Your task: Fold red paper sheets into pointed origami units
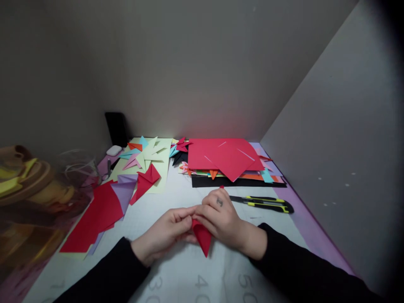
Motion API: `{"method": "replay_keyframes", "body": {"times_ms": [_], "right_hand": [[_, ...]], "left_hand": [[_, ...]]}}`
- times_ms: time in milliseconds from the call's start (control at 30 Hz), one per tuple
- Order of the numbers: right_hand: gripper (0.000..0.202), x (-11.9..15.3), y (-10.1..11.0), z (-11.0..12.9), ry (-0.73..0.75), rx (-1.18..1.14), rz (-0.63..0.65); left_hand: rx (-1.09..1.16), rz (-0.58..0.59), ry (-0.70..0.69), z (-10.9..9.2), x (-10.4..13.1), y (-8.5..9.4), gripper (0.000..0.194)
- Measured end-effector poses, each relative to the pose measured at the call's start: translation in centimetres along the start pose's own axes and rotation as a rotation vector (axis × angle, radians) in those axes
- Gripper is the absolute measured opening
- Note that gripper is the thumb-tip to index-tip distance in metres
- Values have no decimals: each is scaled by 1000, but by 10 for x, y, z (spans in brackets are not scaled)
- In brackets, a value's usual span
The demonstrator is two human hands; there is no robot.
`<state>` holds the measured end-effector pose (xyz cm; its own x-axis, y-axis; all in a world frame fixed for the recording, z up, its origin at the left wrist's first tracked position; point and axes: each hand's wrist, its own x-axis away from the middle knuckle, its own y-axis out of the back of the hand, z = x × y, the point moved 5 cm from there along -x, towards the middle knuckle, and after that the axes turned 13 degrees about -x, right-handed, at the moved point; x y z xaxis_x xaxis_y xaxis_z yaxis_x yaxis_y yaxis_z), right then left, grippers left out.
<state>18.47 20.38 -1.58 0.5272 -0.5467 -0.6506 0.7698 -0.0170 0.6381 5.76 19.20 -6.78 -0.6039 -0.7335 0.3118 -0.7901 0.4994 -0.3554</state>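
Both hands meet over the middle of the mat around a folded piece of red paper (203, 239). Its pointed end hangs down toward me, and a small red tip shows above my right hand's knuckles. My left hand (172, 229) pinches the paper's left edge between thumb and fingers. From the right, my right hand (221, 214) curls over the paper and covers most of it. The fingers of both hands touch near its upper left corner. Just beyond my right hand lies a black and yellow utility knife (265, 203), its front end close to the knuckles.
Red paper sheets (217, 155) lie stacked at the back. Folded paper pieces (148, 153) rest on a pale green sheet at back left, near a black phone (116, 128) and a white case (114, 150). More red sheets (94, 219) lie left. Walls stand behind and right.
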Motion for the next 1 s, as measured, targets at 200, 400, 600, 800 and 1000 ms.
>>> {"method": "replay_keyframes", "body": {"times_ms": [200, 400, 600, 800, 1000], "right_hand": [[8, 1, -1, -9, -102, -66, -45], [10, 1, -5, -18, -141, -187, -104], [8, 3, -10, -18, -102, -18, -27], [22, 3, -13, -30, -296, -169, -33], [12, 4, 2, -31, -285, -307, -234]], "left_hand": [[43, -143, -127, 3, -4, 11, 28], [-20, -117, -158, 2, -7, 9, 30], [-155, -34, -178, 1, -8, 6, 36], [-347, -105, -146, 2, -10, 11, 36], [-416, -243, -141, 0, -8, 19, 20]]}}
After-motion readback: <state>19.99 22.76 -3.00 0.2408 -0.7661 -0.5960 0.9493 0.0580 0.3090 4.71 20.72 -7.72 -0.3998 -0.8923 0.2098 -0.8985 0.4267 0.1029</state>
